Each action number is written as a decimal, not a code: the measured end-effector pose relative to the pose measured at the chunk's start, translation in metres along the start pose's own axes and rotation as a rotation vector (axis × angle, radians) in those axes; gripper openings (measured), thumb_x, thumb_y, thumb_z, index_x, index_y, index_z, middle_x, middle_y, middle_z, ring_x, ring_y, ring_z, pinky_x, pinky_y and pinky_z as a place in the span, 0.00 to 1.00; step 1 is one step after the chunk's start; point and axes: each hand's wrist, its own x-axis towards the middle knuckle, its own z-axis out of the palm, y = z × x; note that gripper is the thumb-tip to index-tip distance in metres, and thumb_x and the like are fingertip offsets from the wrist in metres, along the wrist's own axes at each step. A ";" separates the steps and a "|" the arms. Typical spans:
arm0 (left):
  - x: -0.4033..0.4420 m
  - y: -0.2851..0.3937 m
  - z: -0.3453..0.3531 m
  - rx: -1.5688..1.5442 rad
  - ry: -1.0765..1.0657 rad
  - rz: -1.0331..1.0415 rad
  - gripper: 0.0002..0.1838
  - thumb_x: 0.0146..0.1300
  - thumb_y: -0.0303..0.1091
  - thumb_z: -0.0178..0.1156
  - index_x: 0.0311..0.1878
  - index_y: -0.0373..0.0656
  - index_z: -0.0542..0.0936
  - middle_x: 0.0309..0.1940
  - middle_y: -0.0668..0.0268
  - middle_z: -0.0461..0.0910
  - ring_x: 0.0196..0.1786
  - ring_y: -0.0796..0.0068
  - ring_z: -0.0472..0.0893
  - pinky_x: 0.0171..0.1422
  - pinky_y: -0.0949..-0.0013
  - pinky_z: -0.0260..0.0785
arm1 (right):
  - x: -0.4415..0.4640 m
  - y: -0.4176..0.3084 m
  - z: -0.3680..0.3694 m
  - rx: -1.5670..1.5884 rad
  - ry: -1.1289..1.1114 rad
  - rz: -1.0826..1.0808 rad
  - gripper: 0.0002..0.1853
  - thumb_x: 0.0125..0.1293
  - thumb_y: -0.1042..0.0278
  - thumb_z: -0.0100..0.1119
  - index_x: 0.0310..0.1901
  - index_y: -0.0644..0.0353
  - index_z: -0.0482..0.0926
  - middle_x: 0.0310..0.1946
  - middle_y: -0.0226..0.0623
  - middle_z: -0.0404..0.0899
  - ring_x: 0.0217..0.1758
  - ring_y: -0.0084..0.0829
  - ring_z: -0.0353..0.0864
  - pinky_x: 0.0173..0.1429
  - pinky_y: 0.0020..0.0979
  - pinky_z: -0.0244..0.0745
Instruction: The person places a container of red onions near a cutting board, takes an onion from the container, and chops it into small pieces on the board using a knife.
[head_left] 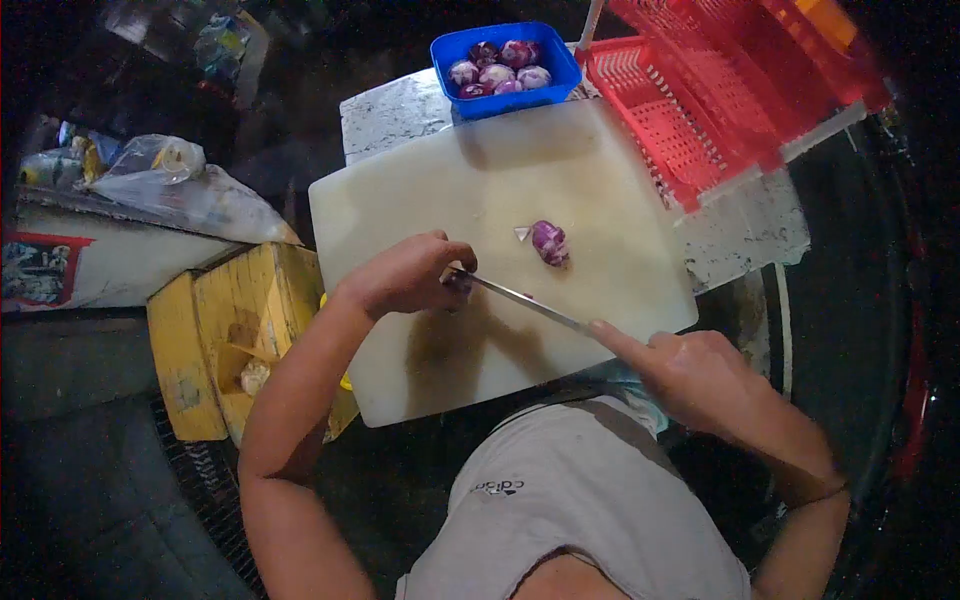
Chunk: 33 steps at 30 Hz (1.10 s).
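Observation:
My right hand (695,375) is closed round the handle of a knife (530,303), index finger laid along it. The blade slants up and left across the white cutting board (600,330), its tip reaching my left hand (420,272). That hand's curled fingers grip a small purple onion (459,284), mostly hidden beneath them; the blade meets it there. Farther along on the board lies a partly peeled purple onion (549,243), with a small pale scrap (522,233) beside it.
Past the board's far edge stands a blue container (455,100) holding several purple onions (497,76). Red plastic baskets (660,120) are at the far right. A yellow wooden stool (185,360) sits to the left, below a ledge with plastic bags (180,180).

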 end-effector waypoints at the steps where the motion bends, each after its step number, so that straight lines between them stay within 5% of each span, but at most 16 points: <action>1: 0.000 -0.003 0.001 0.007 0.004 0.006 0.20 0.54 0.36 0.74 0.51 0.45 0.84 0.41 0.51 0.81 0.48 0.49 0.82 0.56 0.55 0.75 | 0.000 0.000 -0.002 -0.041 0.007 -0.017 0.40 0.63 0.72 0.60 0.78 0.44 0.62 0.28 0.45 0.81 0.32 0.50 0.85 0.37 0.48 0.80; 20: -0.003 -0.009 0.007 0.018 0.067 0.008 0.19 0.56 0.39 0.74 0.50 0.46 0.85 0.41 0.52 0.81 0.49 0.50 0.81 0.58 0.56 0.74 | -0.010 0.005 0.019 -0.039 0.128 -0.059 0.40 0.60 0.72 0.62 0.77 0.41 0.66 0.27 0.42 0.82 0.29 0.47 0.85 0.34 0.46 0.81; 33: -0.006 -0.015 0.012 0.031 0.123 0.077 0.18 0.56 0.35 0.76 0.51 0.50 0.86 0.42 0.56 0.78 0.43 0.57 0.82 0.49 0.60 0.77 | 0.009 -0.014 0.031 -0.023 0.033 -0.048 0.45 0.62 0.74 0.60 0.81 0.42 0.56 0.27 0.46 0.81 0.30 0.48 0.86 0.34 0.48 0.81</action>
